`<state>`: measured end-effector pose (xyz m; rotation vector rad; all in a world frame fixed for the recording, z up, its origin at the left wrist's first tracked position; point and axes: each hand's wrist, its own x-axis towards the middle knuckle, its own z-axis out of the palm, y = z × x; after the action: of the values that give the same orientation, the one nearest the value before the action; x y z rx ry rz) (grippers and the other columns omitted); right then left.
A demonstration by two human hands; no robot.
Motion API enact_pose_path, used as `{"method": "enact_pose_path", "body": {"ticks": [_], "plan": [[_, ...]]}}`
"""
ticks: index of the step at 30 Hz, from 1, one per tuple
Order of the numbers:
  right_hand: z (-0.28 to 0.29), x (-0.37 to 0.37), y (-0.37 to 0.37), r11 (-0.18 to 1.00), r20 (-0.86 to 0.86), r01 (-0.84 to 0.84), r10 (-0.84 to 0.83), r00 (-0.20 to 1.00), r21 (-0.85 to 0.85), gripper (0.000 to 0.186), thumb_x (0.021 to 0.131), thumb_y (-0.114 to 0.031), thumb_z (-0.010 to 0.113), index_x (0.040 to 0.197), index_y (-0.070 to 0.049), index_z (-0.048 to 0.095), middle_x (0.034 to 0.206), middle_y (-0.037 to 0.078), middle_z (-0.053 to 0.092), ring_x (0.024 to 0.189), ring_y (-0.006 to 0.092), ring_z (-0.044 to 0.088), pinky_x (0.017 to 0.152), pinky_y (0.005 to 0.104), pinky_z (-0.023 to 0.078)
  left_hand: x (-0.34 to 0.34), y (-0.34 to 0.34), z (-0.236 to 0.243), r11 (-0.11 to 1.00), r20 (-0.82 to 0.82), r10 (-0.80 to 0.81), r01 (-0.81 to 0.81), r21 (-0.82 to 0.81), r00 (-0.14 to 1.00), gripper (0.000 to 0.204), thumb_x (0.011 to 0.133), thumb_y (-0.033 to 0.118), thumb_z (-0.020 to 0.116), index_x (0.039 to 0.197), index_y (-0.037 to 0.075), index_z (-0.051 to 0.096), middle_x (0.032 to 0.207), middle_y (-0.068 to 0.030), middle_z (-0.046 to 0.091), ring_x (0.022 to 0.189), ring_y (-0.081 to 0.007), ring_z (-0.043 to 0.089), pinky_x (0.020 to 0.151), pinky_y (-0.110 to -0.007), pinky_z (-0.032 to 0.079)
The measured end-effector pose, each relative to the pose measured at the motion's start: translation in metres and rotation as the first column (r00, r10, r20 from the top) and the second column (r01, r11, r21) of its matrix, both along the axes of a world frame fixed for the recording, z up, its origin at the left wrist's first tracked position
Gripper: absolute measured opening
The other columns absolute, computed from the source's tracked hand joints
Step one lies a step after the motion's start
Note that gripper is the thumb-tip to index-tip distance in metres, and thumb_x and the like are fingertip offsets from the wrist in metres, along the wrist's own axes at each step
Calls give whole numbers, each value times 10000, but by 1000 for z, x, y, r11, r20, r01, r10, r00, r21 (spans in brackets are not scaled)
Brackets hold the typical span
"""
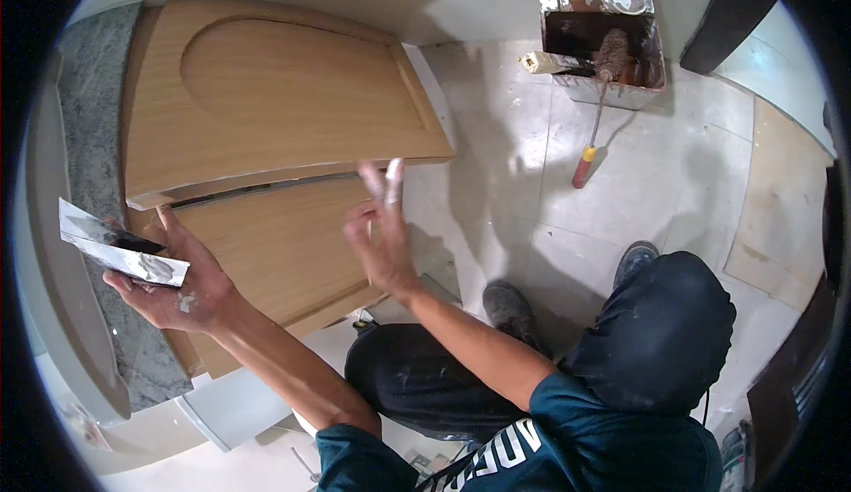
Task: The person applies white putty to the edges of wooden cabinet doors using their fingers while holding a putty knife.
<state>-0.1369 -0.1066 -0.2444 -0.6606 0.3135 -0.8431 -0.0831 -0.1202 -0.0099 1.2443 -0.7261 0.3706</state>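
In my left hand (195, 288) I hold two flat metal scraper blades (124, 253) with pale paste on the lower one, at the left beside the grey speckled countertop (97, 111). My right hand (381, 239) is raised in the middle near the lower wooden cabinet door (275, 248), its index and middle fingers stretched out with white paste on the tips, holding nothing that I can see. The upper wooden door (292, 93) has an arched inset panel, and a narrow dark gap separates it from the lower one.
An open paint-stained metal container (603, 93) stands by the wall on the tiled floor, holding a roller (585, 160) with a red-yellow handle and a brush. A tan board (771, 208) lies at the right. A dark door frame (714, 22) is behind. My knees and shoes are below.
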Motion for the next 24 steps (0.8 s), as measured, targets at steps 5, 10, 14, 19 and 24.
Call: {"method": "enact_pose_path", "body": {"ticks": [5, 10, 14, 19, 24], "plan": [[-72, 7, 13, 989, -121, 99, -85, 989, 111, 962, 917, -349, 586, 1509, -154, -148, 1593, 145, 86, 1168, 260, 489, 881, 303, 443, 6, 10, 0, 998, -16, -45, 45, 37, 999, 446, 941, 352, 525, 1299, 86, 533, 1125, -69, 660, 900, -247, 657, 1063, -586, 327], [-76, 20, 10, 985, -173, 103, -78, 982, 142, 1018, 907, -457, 586, 1496, -139, -181, 1601, 123, 32, 1235, 282, 458, 902, 333, 446, 8, 13, 0, 997, 12, -68, 68, 31, 998, 441, 931, 346, 545, 1287, 84, 547, 1133, -70, 661, 927, -252, 654, 1044, -572, 357], [-70, 33, 14, 989, -198, 86, -61, 978, 119, 1042, 874, -412, 612, 1498, -138, -176, 1597, 145, 52, 1241, 309, 465, 870, 368, 477, 18, 21, -1, 996, 2, -79, 79, 45, 997, 467, 937, 349, 528, 1317, 78, 520, 1200, -82, 633, 1044, -241, 615, 1072, -583, 303], [-46, 18, 40, 998, -146, 37, -44, 988, -52, 1055, 849, -372, 641, 1508, -175, -160, 1596, 162, 28, 1223, 317, 469, 851, 343, 484, -5, -14, -5, 986, 7, 157, -156, -61, 988, 476, 925, 313, 513, 1308, 29, 516, 1239, -126, 600, 1101, -338, 561, 1111, -588, 256], [-72, 15, 17, 995, -283, 103, -95, 954, 14, 1037, 850, -344, 650, 1515, -121, -115, 1592, 167, 65, 1209, 294, 494, 834, 328, 476, 8, 7, 0, 999, -22, 30, -31, -37, 999, 477, 926, 313, 519, 1303, 20, 518, 1228, -128, 605, 1087, -339, 565, 1099, -588, 268]]}}
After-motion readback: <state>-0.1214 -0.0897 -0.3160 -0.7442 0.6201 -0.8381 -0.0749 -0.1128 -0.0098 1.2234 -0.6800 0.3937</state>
